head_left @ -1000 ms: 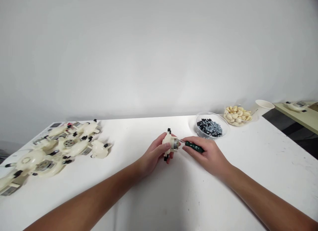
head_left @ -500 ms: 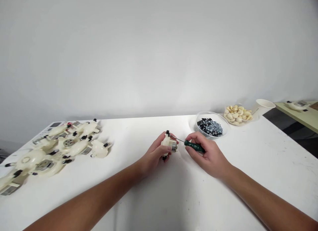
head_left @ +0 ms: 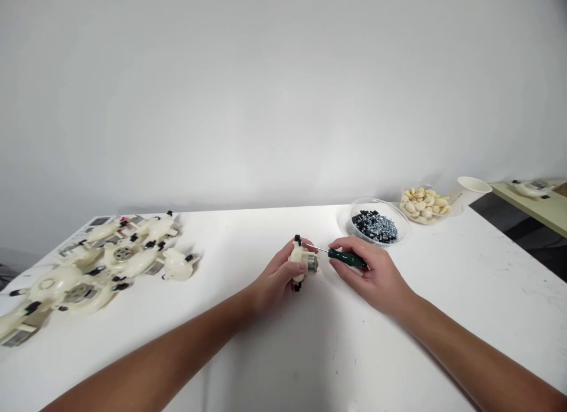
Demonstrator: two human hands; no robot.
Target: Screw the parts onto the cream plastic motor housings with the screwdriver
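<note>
My left hand (head_left: 275,279) is closed around a cream plastic gearbox with a silver motor (head_left: 299,263), held just above the white table. Black pieces cap its upper and lower ends, and the motor faces right. In my right hand (head_left: 372,270) is a screwdriver with a dark green handle (head_left: 348,258), gripped between thumb and fingers. Its thin metal shaft points left, and the tip meets the upper part of the gearbox beside the black cap. Whether a screw sits under the tip is too small to tell.
Several similar cream gearbox units (head_left: 133,261) lie heaped on the left of the white table (head_left: 274,376). At the back right are a clear dish (head_left: 378,221) of screws and black parts, a container of cream pieces (head_left: 425,205) and a white cup (head_left: 472,190).
The gearbox has turned slightly in my left hand, so it stands more upright. The screwdriver has shifted a little and now lies flatter, its tip still at the gearbox.
</note>
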